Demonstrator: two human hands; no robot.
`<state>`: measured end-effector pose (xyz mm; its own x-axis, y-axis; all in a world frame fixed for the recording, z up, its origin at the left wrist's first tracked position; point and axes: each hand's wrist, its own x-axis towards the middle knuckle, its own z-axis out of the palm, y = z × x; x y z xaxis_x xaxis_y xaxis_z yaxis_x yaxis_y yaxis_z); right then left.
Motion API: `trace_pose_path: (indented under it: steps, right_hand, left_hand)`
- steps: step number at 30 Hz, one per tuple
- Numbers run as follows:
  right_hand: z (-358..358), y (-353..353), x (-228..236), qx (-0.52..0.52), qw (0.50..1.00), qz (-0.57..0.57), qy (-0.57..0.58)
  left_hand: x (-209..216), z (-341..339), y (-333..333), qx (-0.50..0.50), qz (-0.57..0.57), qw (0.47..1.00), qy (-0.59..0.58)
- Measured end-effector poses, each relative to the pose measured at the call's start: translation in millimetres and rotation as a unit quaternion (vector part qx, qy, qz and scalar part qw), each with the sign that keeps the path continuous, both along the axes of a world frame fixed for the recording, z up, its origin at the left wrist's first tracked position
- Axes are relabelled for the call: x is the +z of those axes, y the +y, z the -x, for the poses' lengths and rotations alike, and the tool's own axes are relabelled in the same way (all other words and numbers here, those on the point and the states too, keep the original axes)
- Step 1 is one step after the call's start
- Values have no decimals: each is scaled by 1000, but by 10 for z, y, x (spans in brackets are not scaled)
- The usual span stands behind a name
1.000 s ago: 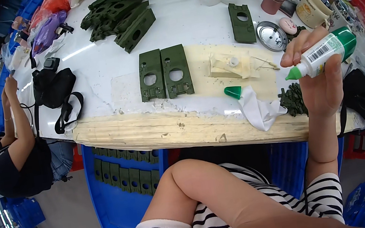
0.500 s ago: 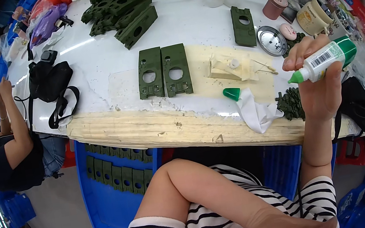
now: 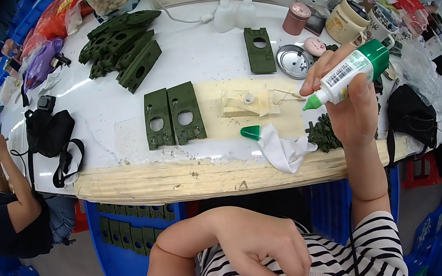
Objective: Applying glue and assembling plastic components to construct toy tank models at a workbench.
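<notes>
My right hand (image 3: 350, 104) is raised over the right side of the table, fingers and thumb wrapped round a white glue bottle (image 3: 344, 78). The bottle has a green base and a pale green nozzle tilted down to the left. My left hand (image 3: 265, 245) is in front of my chest, fingers bent and pressed together; what they hold, if anything, is hidden. Two dark green plastic hull-shaped parts (image 3: 186, 114) lie side by side on the table. Near the bottle lie a green cap (image 3: 250, 133), a white cloth (image 3: 282, 149) and a tape-covered block (image 3: 244, 103) with thin sticks.
More green parts (image 3: 122, 50) are piled at the far left, and a single one (image 3: 259, 51) lies farther right. Small green pieces (image 3: 324, 133) are heaped by my right wrist. A round metal lid (image 3: 294, 61) and mugs stand beyond. Below the edge is a blue crate (image 3: 98, 230).
My left hand has swung from the lower right to the middle before my chest. The view has shifted, and the glue bottle is still in my right hand.
</notes>
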<state>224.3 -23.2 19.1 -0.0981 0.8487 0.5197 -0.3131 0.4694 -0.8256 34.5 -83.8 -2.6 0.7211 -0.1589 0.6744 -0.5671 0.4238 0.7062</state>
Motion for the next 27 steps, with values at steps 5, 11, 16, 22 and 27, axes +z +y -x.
trace_pose_path:
  steps: [5, 11, 16, 22, 27]
  right_hand:
    - [-12, -3, -17, -2, 1000, 6, 12]
    - [-35, -25, 20, -20, 997, 27, -70]
    - [-44, -35, 7, -12, 997, 24, -74]
    - [-55, -29, -5, 1, 997, 30, -72]
    - [-2, 7, -52, 7, 1000, 1, 17]
  left_hand:
    - [304, 249, 67, 276, 164, 947, -15]
    - [399, 305, -55, 338, 228, 910, -77]
    - [502, 89, -237, 378, 276, 881, -75]
    - [620, 14, -332, 415, 268, 859, -131]
    - [729, 63, -409, 461, 244, 831, -194]
